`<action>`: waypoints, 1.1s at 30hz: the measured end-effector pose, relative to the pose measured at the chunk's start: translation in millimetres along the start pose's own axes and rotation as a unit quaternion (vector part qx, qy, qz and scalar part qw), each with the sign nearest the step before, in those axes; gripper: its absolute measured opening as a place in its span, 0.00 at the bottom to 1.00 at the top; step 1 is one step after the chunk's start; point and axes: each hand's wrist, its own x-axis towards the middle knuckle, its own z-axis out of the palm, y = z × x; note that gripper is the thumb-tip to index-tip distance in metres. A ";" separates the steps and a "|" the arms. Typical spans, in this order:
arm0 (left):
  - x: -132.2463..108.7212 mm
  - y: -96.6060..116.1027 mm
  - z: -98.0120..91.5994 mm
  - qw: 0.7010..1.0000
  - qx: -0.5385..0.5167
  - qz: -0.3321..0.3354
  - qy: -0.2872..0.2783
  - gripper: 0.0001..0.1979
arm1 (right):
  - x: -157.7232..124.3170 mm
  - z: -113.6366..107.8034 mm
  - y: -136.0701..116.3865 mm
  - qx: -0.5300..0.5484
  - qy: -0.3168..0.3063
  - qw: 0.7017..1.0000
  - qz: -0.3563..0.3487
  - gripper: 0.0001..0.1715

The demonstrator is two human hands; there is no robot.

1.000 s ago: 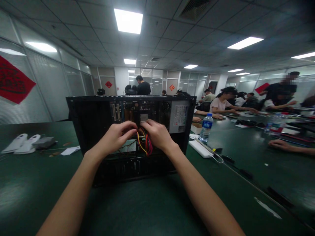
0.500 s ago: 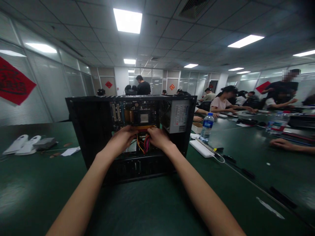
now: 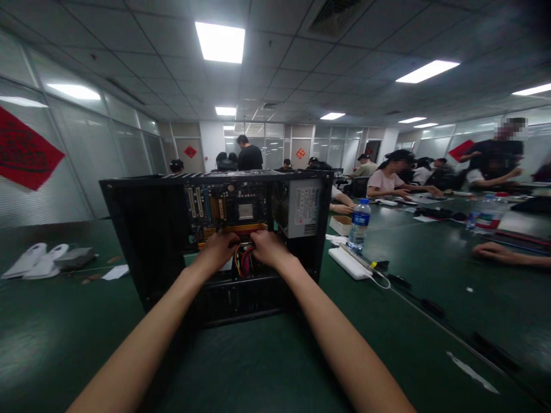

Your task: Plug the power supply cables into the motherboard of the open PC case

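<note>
An open black computer case (image 3: 142,241) stands on the green table (image 3: 258,367) in front of me, its motherboard (image 3: 224,209) and grey power supply (image 3: 303,206) exposed. Both my hands reach inside it. My left hand (image 3: 219,249) is curled, fingers closed at the lower edge of the motherboard. My right hand (image 3: 264,248) is closed too, right beside the left one. A bundle of yellow and red cables (image 3: 243,261) hangs between and below them. What the fingers grip is hidden behind the knuckles.
A water bottle (image 3: 359,223), a white power strip (image 3: 350,263) and a small box (image 3: 343,225) lie right of the case. White devices (image 3: 37,259) and paper scraps sit at the left. Other people work at tables beyond; someone's forearm (image 3: 508,255) rests at the right.
Both hands have moved lower inside the case, from the middle of the motherboard to its lower edge, uncovering the processor area. The view has shifted slightly.
</note>
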 end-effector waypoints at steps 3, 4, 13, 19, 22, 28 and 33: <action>4.7 4.9 -2.2 0.998 0.048 0.008 -0.029 0.11 | 0.4 -0.4 0.0 0.009 0.006 1.000 -0.004 0.15; 4.5 6.9 -2.4 0.998 0.056 0.014 -0.039 0.11 | 0.0 -0.4 -0.3 0.011 0.007 1.000 -0.004 0.15; -4.7 14.5 -0.8 0.996 0.074 0.005 -0.045 0.13 | -5.0 0.8 -3.9 0.033 0.002 0.999 -0.010 0.17; -1.9 13.8 0.0 0.994 0.098 0.006 -0.053 0.13 | -5.7 0.8 -4.5 0.030 0.013 0.999 -0.020 0.17; -2.5 15.0 0.3 0.993 0.107 0.006 -0.047 0.13 | -7.3 -1.1 -6.1 0.028 0.010 0.999 -0.019 0.17; -0.5 13.3 4.7 0.988 0.147 -0.020 -0.041 0.14 | -6.9 -1.3 -5.6 0.027 -0.014 0.999 -0.016 0.17; 2.6 12.4 7.6 0.981 0.186 -0.052 -0.038 0.14 | -5.7 0.2 -5.2 0.016 -0.023 1.000 -0.014 0.18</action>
